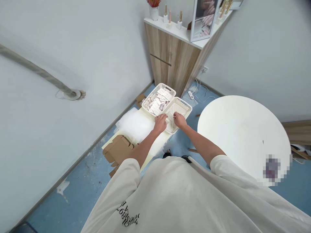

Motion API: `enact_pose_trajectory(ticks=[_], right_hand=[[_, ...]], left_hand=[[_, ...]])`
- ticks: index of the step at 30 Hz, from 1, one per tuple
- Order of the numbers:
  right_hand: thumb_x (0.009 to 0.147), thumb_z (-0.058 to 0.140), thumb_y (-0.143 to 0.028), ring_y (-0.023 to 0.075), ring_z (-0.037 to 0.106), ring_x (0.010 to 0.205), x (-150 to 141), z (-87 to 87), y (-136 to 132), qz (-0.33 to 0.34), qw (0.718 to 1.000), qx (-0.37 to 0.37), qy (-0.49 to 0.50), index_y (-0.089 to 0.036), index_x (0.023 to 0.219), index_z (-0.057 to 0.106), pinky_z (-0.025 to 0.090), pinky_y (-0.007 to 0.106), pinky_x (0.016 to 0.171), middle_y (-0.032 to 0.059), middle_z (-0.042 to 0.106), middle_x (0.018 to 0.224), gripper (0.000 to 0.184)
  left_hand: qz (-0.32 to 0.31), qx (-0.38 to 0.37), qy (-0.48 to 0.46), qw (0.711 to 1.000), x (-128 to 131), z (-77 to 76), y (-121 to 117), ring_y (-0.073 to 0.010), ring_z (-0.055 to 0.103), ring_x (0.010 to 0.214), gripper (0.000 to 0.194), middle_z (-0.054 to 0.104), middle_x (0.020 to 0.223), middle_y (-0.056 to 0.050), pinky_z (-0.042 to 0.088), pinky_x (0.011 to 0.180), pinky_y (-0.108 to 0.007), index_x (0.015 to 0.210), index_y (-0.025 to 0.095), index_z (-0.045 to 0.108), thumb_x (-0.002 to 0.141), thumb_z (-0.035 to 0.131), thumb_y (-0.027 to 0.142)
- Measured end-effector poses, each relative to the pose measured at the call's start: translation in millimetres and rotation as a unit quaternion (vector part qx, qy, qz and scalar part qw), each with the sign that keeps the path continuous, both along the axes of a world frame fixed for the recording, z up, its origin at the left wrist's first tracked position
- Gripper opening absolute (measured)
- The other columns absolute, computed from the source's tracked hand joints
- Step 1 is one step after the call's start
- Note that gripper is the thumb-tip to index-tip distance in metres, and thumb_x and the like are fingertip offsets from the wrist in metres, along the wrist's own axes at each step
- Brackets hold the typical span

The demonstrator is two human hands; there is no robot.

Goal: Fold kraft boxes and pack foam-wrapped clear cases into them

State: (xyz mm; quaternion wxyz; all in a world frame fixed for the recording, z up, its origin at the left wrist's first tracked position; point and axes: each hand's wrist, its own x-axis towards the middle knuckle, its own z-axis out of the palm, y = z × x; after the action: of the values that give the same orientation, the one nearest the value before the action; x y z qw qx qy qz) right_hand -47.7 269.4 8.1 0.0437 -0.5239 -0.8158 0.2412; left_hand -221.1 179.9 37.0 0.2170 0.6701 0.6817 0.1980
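Note:
My left hand (pixel 160 123) and my right hand (pixel 180 120) are over the near half of a white perforated plastic basket (pixel 187 108). Between them is a small translucent piece that looks like a clear plastic bag (pixel 170 117), pinched from both sides by the fingers. Its exact kind is hard to make out. Touching this basket on its left stands a matching white basket (pixel 145 103), which holds a heap of small printed white packets (pixel 159 102).
Flattened brown cardboard (pixel 119 149) and a white plastic sheet (pixel 136 124) lie left of my arms. To the right stands a round white table (pixel 240 129). Behind the baskets is a wood-grain cabinet (pixel 172 58), with a power strip (pixel 190 94) and cables on the blue floor beside it.

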Motion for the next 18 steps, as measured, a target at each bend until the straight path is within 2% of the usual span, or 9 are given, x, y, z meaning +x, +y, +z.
enact_pose_trajectory(ticks=[4, 9, 13, 18], right_hand=[[0.095, 0.046, -0.020, 0.0250, 0.063, 0.096, 43, 19.0, -4, -0.034, 0.997, 0.033, 0.053, -0.022, 0.114, 0.053, 0.043, 0.032, 0.079, 0.0086, 0.070, 0.105, 0.021], [0.096, 0.044, -0.025, 0.0244, 0.064, 0.096, 123, 36.2, -23, -0.101, 0.991, 0.052, 0.071, -0.024, 0.114, 0.052, 0.045, 0.032, 0.081, 0.0068, 0.070, 0.103, 0.020], [0.095, 0.044, -0.025, 0.0231, 0.065, 0.094, 195, 37.8, -47, -0.150, 0.984, 0.037, 0.091, -0.025, 0.113, 0.052, 0.047, 0.032, 0.079, 0.0065, 0.070, 0.106, 0.020], [0.093, 0.045, -0.025, 0.0209, 0.066, 0.090, 294, 26.1, -75, -0.218, 0.967, 0.006, 0.134, -0.026, 0.109, 0.052, 0.049, 0.032, 0.078, 0.0040, 0.070, 0.103, 0.018]], left_hand=[[-0.035, 0.009, -0.048, 0.998, 48, 3.2, 17, -0.0269, 0.043, 0.142, 0.056, 0.047, 0.153, -0.010, 0.037, 0.114, -0.046, 0.133, 0.021, 0.057, 0.084, 0.041, 0.002], [-0.060, 0.027, -0.095, 0.993, 129, 5.6, 26, -0.0272, 0.040, 0.144, 0.052, 0.041, 0.156, -0.012, 0.039, 0.115, -0.046, 0.135, 0.019, 0.054, 0.087, 0.042, 0.005], [-0.097, 0.021, -0.103, 0.990, 197, 1.7, 23, -0.0262, 0.039, 0.145, 0.051, 0.043, 0.154, -0.012, 0.038, 0.116, -0.045, 0.133, 0.020, 0.055, 0.087, 0.042, 0.005], [-0.129, -0.010, -0.115, 0.985, 293, -4.6, 12, -0.0283, 0.046, 0.138, 0.050, 0.052, 0.145, -0.012, 0.041, 0.113, -0.047, 0.130, 0.020, 0.055, 0.084, 0.044, 0.005]])
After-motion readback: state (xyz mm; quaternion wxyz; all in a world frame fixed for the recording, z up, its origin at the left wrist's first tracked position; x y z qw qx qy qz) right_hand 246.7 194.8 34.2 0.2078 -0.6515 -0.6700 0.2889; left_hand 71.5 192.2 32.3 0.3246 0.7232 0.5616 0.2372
